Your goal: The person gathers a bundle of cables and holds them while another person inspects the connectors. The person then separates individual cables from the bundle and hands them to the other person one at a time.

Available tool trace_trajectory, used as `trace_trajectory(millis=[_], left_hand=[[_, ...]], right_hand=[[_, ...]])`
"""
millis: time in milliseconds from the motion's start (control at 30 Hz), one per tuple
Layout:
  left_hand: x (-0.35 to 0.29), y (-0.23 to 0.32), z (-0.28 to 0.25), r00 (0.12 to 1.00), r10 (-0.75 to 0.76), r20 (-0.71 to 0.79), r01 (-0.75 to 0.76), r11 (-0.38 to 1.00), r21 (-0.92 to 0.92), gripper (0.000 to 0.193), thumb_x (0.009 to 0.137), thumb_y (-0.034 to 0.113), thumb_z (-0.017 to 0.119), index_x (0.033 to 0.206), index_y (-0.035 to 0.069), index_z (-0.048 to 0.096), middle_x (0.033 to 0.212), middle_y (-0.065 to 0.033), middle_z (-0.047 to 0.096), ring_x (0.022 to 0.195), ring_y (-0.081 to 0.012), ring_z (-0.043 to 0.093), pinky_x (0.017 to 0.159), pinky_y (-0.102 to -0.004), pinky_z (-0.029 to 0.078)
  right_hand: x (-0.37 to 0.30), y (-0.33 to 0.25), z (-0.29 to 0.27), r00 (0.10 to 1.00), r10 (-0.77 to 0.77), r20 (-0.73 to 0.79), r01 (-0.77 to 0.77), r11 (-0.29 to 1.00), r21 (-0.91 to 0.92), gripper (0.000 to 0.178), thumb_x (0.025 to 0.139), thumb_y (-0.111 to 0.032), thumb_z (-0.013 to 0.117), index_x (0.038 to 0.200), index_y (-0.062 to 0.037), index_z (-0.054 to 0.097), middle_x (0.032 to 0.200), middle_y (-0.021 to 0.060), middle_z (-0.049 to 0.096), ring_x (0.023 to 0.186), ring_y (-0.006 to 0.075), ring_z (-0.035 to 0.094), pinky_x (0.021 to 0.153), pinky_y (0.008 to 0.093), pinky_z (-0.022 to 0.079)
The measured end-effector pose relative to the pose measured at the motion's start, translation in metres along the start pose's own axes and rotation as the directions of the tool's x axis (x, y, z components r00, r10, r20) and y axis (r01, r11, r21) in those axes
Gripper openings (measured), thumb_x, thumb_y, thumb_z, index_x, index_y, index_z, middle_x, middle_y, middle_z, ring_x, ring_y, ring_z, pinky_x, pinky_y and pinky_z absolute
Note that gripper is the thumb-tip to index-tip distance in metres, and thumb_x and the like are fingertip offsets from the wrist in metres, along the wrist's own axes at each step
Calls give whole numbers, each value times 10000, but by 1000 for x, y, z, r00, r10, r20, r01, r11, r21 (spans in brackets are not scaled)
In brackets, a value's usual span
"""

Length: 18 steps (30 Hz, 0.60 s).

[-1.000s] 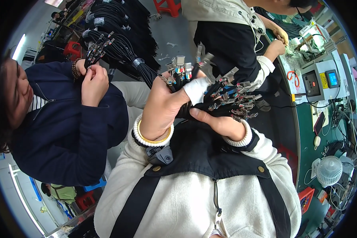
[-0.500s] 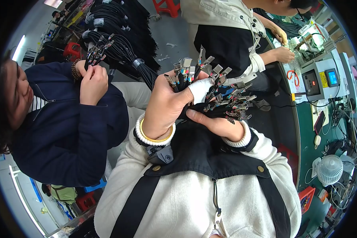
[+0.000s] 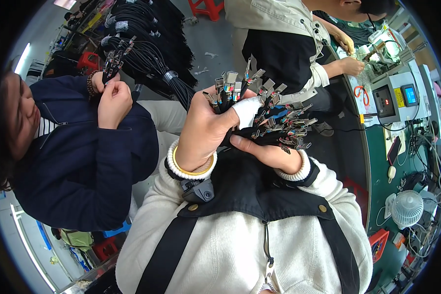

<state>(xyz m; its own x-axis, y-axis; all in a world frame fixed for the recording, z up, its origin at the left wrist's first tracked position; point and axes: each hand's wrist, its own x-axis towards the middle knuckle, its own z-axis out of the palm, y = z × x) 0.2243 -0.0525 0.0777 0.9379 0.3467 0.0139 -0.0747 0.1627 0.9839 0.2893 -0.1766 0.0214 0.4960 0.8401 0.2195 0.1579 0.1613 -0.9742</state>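
Observation:
Both my hands grip a thick bunch of black cables [image 3: 285,128] in front of my chest. The cable ends fan out, with silver metal connectors and short coloured wires showing. My left hand [image 3: 205,128] is closed around the left part of the bunch, its thumb wrapped in a white covering [image 3: 248,110] and laid across the cables. Lower and to the right, my right hand [image 3: 265,153] is closed on the rest, thumb along the near side. Its other fingers are hidden behind the cables.
At left, a person in a navy jacket [image 3: 83,161] holds a similar cable bunch [image 3: 116,58]. More black cables [image 3: 152,68] lie behind. Ahead, another person works at a green bench [image 3: 360,98] with a control box [image 3: 394,98] and a white fan [image 3: 406,209]. A red stool [image 3: 206,8] stands beyond.
My hands and their cable bunch stay nearly still. The person at left has shifted their cable bunch slightly, and its connectors now stand a little higher.

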Motion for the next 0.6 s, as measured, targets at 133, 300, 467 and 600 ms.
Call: trace_trajectory(millis=[133,300,467,600], left_hand=[[0,1,2,1000,-9,-24,9,1000,-20,186,736,22,596,913,-32,605,816,-64,640,709,-100,602,645,-213,475],[2,4,5,1000,14,-28,-15,1000,-14,123,743,17,618,860,-8,592,789,-84,638,702,-139,619,660,-236,478],[7,9,8,999,-5,-33,5,1000,-6,174,729,14,599,896,-34,607,784,-65,638,680,-95,598,617,-202,471],[16,20,10,999,-29,-33,29,1000,-4,177,727,12,595,897,-37,606,776,-64,636,671,-95,597,608,-200,469]], right_hand=[[-1,0,0,1000,21,-1,-21,1000,-18,733,752,-93,673,1333,-17,233,1209,86,452,1124,169,424,964,315,325],[1,-2,-4,997,66,36,-68,997,36,721,759,-87,669,1334,-27,239,1177,72,470,1088,155,443,944,305,342],[3,0,-6,999,42,14,-43,995,95,714,763,-79,664,1335,-30,241,1159,62,479,1068,147,451,930,299,353],[11,-9,-12,1000,25,9,-26,996,87,712,764,-70,660,1336,-29,238,1161,58,478,1071,145,448,930,298,351]])
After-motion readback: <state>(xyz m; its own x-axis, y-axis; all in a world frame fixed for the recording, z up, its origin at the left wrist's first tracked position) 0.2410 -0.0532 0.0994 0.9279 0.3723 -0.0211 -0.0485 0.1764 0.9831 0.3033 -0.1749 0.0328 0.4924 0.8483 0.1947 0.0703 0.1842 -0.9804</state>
